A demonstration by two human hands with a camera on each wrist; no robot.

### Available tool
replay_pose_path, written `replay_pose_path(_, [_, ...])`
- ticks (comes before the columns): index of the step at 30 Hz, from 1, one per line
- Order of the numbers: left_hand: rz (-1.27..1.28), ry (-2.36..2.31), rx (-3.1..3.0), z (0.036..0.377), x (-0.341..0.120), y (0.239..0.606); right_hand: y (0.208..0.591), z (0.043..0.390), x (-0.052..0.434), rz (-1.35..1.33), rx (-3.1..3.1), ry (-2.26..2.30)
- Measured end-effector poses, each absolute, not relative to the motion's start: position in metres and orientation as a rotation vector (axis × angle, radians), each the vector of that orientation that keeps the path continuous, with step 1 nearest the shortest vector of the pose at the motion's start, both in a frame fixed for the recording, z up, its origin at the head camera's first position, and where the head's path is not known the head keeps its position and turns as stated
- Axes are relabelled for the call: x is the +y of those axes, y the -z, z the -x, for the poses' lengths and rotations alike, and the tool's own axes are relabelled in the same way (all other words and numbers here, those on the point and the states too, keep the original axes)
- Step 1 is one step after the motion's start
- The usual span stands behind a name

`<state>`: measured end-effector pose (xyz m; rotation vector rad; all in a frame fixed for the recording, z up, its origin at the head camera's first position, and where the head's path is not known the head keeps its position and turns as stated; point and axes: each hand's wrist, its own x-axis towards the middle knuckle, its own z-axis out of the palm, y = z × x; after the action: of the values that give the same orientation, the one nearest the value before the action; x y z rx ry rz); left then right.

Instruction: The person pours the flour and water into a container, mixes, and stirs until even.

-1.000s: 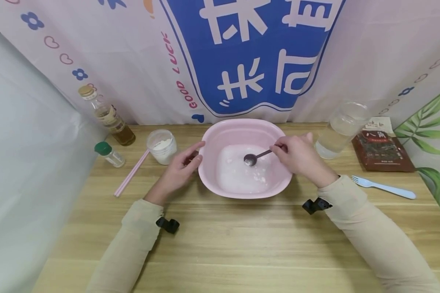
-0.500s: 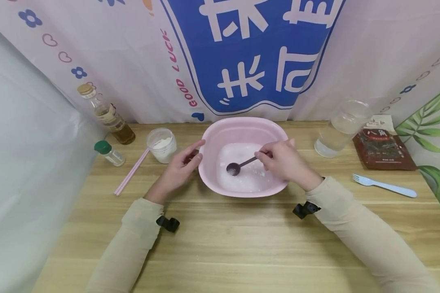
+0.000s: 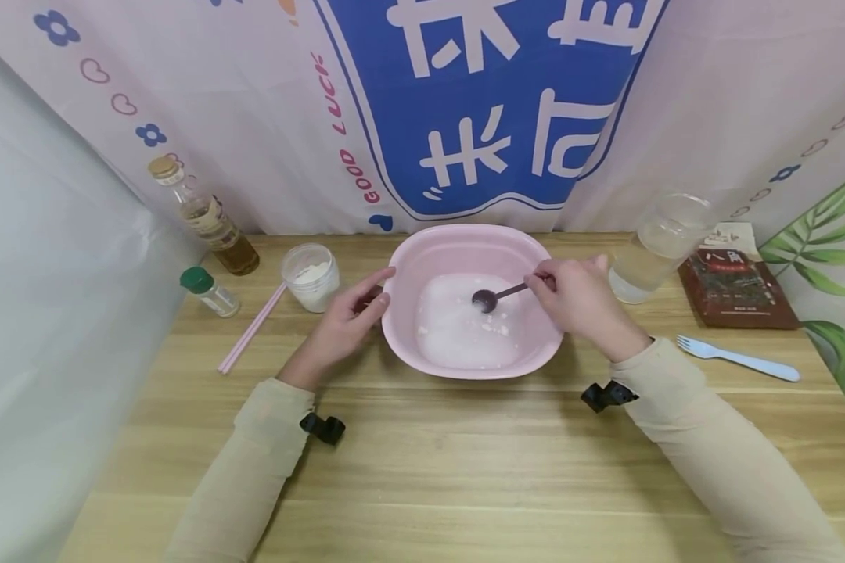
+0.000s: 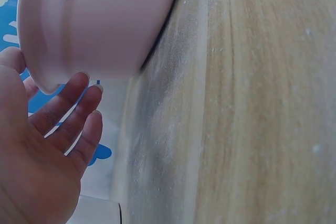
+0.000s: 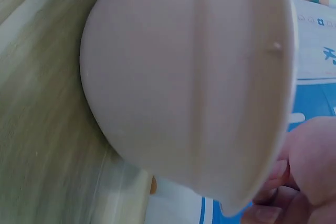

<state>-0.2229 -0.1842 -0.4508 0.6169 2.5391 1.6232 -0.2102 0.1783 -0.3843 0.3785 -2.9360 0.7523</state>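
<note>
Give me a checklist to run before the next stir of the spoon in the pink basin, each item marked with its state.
1. Right hand grips the spoon handle: ok.
2. Spoon bowl is inside the pink basin, over the white mixture: ok.
3. Left hand rests against the basin's left rim with straight fingers: ok.
4. Basin sits flat on the table: ok.
5. Cup of water stands apart from the right hand: ok, though close.
6. Whether the lumps in the mixture have dissolved: cannot tell.
</note>
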Motion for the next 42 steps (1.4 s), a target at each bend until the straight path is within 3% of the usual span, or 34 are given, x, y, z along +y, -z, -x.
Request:
replay_pose_path(9, [-0.619,-1.634,2.534,0.222,-0.185,0.451,0.38,0.203,0.189,-0.368,-2.905,-0.98])
replay_pose_path(29, [-0.613,-1.642,2.54,0.222,-0.184,0.451,0.39,0.206,0.177,-0.376,-2.88,-0.686])
replay_pose_path(42, [-0.617,-1.628,2.548,0.222,-0.184,0.451,0.387,0.212,0.175,-0.34,-2.84,-0.865])
